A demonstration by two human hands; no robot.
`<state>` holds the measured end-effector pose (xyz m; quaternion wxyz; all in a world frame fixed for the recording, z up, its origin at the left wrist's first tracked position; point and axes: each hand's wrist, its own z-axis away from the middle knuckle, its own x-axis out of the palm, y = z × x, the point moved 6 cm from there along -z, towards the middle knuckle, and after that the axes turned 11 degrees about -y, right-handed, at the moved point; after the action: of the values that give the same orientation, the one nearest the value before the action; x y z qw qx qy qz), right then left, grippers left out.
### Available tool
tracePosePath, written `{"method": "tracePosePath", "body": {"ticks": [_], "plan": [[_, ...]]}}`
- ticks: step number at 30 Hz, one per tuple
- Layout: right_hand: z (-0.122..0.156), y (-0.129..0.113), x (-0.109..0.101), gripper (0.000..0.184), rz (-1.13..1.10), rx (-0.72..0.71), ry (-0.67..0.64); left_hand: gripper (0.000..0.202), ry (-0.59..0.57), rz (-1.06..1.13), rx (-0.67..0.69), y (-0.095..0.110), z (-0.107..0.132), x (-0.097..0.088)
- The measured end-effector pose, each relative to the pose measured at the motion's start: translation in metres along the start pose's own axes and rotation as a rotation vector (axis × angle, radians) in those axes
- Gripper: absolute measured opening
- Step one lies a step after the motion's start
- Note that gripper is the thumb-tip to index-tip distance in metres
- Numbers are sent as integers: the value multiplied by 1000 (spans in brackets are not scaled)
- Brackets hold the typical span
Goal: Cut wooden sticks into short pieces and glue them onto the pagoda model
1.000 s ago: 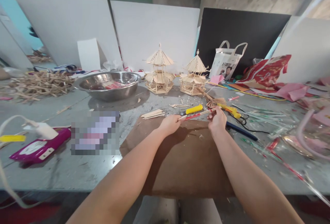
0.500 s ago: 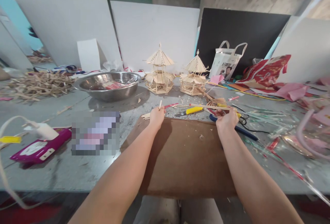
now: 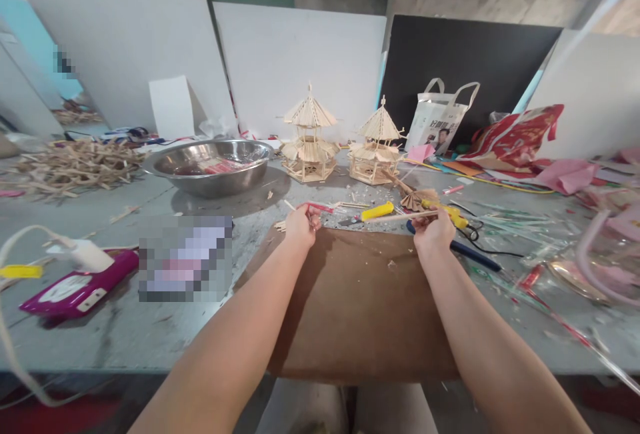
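Observation:
My left hand (image 3: 301, 225) is closed at the far left corner of a brown cardboard sheet (image 3: 357, 301), pinching a thin wooden stick and a red-handled tool (image 3: 320, 207) that pokes out to the right. My right hand (image 3: 433, 229) is closed at the sheet's far right corner, gripping a long thin wooden stick (image 3: 400, 217) that points left. A yellow utility knife (image 3: 373, 211) lies between the two hands. Two small stick-built pagoda models (image 3: 310, 135) (image 3: 376, 144) stand further back.
A steel bowl (image 3: 213, 166) sits back left beside a heap of wooden sticks (image 3: 70, 164). A pink device (image 3: 75, 287) with a white cable lies at the left. A white bag (image 3: 440, 121), red paper (image 3: 510, 137) and plastic scraps crowd the right side.
The hands first held one stick together at the middle. They then drew apart. My left hand now holds a red tool near the stick pile; my right hand keeps the long stick.

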<state>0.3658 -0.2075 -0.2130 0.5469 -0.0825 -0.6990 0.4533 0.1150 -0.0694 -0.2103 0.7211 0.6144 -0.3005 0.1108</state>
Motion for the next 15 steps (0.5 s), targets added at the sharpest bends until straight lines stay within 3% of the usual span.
{"method": "tracePosePath", "body": {"ticks": [3,6,9,12,13,15], "plan": [[1,0,6,18,6,12,-86,11,33,52,17,2,-1,-1],[5,12,15,17,60,147,-225,12,-64,26,57,5,2,8],[16,34,27,14,170,355,-402,14,-288,-38,3,-1,14,31],[40,56,41,16,295,564,-659,19,-588,-116,-149,-16,39,60],[49,60,45,17,334,602,-744,21,-681,-149,-213,-22,49,68],[62,59,52,17,377,545,-823,26,-825,-220,-326,-33,66,79]]}}
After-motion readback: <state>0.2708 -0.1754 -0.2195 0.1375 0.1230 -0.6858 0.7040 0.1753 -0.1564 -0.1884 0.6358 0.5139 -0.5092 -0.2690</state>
